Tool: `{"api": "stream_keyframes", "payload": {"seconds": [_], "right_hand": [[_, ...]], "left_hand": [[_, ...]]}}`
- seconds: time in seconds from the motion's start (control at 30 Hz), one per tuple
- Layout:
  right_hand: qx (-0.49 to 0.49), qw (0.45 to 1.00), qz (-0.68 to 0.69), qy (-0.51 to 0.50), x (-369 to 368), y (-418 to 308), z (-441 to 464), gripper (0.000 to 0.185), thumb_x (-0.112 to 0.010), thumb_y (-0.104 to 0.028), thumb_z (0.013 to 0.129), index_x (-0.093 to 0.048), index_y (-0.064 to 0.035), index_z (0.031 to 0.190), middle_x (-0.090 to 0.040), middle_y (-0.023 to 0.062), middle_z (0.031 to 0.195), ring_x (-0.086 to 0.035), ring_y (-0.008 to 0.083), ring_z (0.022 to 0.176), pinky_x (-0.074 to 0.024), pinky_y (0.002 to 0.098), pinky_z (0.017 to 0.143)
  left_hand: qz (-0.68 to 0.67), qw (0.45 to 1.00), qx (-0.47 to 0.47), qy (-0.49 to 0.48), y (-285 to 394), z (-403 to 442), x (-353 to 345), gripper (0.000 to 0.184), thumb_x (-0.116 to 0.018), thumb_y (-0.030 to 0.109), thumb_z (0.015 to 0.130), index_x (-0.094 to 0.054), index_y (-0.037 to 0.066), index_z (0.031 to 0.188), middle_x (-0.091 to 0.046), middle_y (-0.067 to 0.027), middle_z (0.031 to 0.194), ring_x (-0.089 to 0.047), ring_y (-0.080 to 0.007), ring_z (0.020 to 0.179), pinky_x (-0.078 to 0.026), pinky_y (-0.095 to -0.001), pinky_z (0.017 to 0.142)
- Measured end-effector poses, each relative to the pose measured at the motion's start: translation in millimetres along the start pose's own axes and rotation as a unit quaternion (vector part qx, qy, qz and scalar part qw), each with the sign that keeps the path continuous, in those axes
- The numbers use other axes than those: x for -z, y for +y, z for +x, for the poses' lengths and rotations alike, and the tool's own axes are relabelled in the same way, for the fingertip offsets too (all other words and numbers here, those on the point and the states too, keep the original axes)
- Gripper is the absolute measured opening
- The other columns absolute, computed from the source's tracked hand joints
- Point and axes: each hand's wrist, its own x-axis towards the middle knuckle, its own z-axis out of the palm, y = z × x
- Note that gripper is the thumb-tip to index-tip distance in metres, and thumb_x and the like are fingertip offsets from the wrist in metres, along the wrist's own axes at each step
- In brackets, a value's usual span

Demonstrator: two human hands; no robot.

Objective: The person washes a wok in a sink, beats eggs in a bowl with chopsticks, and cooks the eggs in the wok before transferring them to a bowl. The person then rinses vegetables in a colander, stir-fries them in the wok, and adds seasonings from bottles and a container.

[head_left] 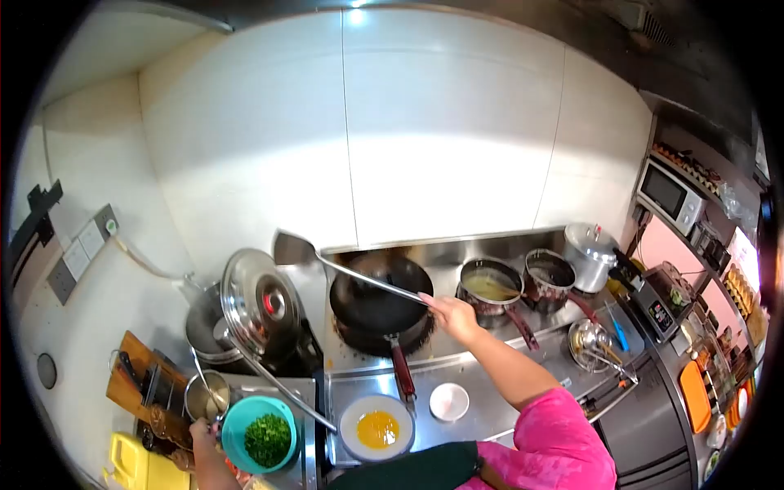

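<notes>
My right hand is closed round the handle of a long metal spatula, whose dark blade is at the upper left, by the wall. Below the spatula sits a black wok with a red-brown handle. At the lower left, my left hand is beside a turquoise bowl of chopped greens; its fingers are small and partly hidden, so its grip is unclear. A white plate with yellow liquid egg stands on the steel counter, near a small white bowl.
Two saucepans and a lidded silver pot stand right of the wok. A large pot with a glass-centred lid, a metal cup, a knife rack and a yellow jug are left.
</notes>
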Motion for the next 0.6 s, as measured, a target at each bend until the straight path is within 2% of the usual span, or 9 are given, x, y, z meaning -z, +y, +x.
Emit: {"api": "stream_keyframes", "payload": {"seconds": [0.1, 0.17, 0.23, 0.3, 0.43, 0.47, 0.53, 0.57, 0.6], "right_hand": [[0.022, 0.992, -0.121, 0.001, 34, 52, -18, 0.029, -0.061, -0.015, 0.070, -0.063, -0.0249, 0.097, -0.056, 0.0040, 0.070, -0.055, 0.0243, 0.062, -0.0429, 0.0366, 0.053], [0.013, 0.987, -0.160, 0.006, 59, 77, -40, 0.025, -0.061, -0.015, 0.069, -0.065, -0.0248, 0.092, -0.055, 0.0028, 0.068, -0.054, 0.0231, 0.063, -0.0412, 0.0356, 0.053], [-0.019, 0.985, -0.164, -0.047, 72, 103, -67, 0.025, -0.061, -0.014, 0.069, -0.066, -0.0256, 0.091, -0.055, 0.0017, 0.070, -0.053, 0.0226, 0.067, -0.0404, 0.0367, 0.056], [-0.025, 0.980, -0.186, -0.060, 73, 127, -87, 0.027, -0.061, -0.013, 0.068, -0.066, -0.0265, 0.091, -0.055, 0.0008, 0.072, -0.053, 0.0221, 0.071, -0.0406, 0.0370, 0.059], [-0.053, 0.964, -0.241, -0.096, 65, 151, -108, 0.030, -0.059, -0.013, 0.067, -0.065, -0.0296, 0.091, -0.057, -0.0014, 0.077, -0.052, 0.0202, 0.079, -0.0408, 0.0360, 0.067], [-0.067, 0.961, -0.247, -0.101, 67, 154, -112, 0.033, -0.055, -0.011, 0.069, -0.065, -0.0308, 0.093, -0.058, -0.0009, 0.081, -0.052, 0.0204, 0.079, -0.0412, 0.0333, 0.069], [-0.088, 0.959, -0.244, -0.110, 60, 178, -125, 0.039, -0.054, -0.008, 0.067, -0.064, -0.0332, 0.095, -0.055, -0.0003, 0.087, -0.049, 0.0222, 0.086, -0.0397, 0.0345, 0.069], [-0.101, 0.960, -0.238, -0.107, 55, 189, -131, 0.040, -0.053, -0.007, 0.067, -0.064, -0.0331, 0.096, -0.055, -0.0003, 0.088, -0.048, 0.0226, 0.087, -0.0384, 0.0345, 0.072], [-0.111, 0.961, -0.236, -0.095, 54, 192, -135, 0.041, -0.052, -0.007, 0.069, -0.064, -0.0340, 0.097, -0.055, 0.0002, 0.088, -0.048, 0.0227, 0.088, -0.0371, 0.0342, 0.074]], "left_hand": [[0.028, 0.999, -0.013, -0.010, 11, -18, -1, 0.008, -0.048, 0.004, 0.074, -0.049, -0.005, 0.074, -0.048, -0.0118, 0.062, -0.048, -0.0225, 0.045, -0.048, -0.0306, 0.040], [0.028, 0.999, -0.032, -0.002, 22, -32, -2, 0.009, -0.048, 0.004, 0.074, -0.049, -0.005, 0.074, -0.049, -0.0137, 0.064, -0.049, -0.0235, 0.044, -0.046, -0.0306, 0.035], [-0.012, 0.996, -0.086, 0.000, 26, -40, 3, 0.010, -0.047, 0.005, 0.073, -0.049, -0.005, 0.075, -0.048, -0.0135, 0.063, -0.048, -0.0229, 0.042, -0.045, -0.0298, 0.035], [-0.015, 0.996, -0.086, 0.024, 36, -33, 5, 0.015, -0.047, 0.008, 0.075, -0.050, -0.004, 0.083, -0.048, -0.0120, 0.069, -0.048, -0.0233, 0.046, -0.045, -0.0302, 0.038], [-0.028, 0.994, -0.107, -0.016, 69, -84, 11, 0.012, -0.052, 0.009, 0.073, -0.052, 0.003, 0.084, -0.049, -0.0094, 0.079, -0.048, -0.0219, 0.067, -0.048, -0.0308, 0.046], [-0.006, 0.988, -0.135, -0.078, 70, -67, 18, 0.017, -0.053, 0.011, 0.073, -0.052, 0.002, 0.087, -0.050, -0.0094, 0.080, -0.049, -0.0223, 0.066, -0.048, -0.0304, 0.046], [-0.032, 0.976, -0.127, -0.176, 80, -79, 16, 0.024, -0.053, 0.007, 0.068, -0.053, -0.003, 0.091, -0.052, -0.0103, 0.074, -0.053, -0.0219, 0.060, -0.047, -0.0306, 0.042], [-0.014, 0.981, -0.144, -0.133, 93, -155, -1, 0.024, -0.050, 0.004, 0.066, -0.052, -0.004, 0.089, -0.052, -0.0112, 0.069, -0.052, -0.0210, 0.053, -0.045, -0.0293, 0.039], [0.016, 0.982, -0.138, -0.125, 90, -118, 6, 0.018, -0.047, 0.004, 0.067, -0.051, -0.003, 0.083, -0.052, -0.0118, 0.065, -0.052, -0.0211, 0.047, -0.043, -0.0276, 0.035]]}}
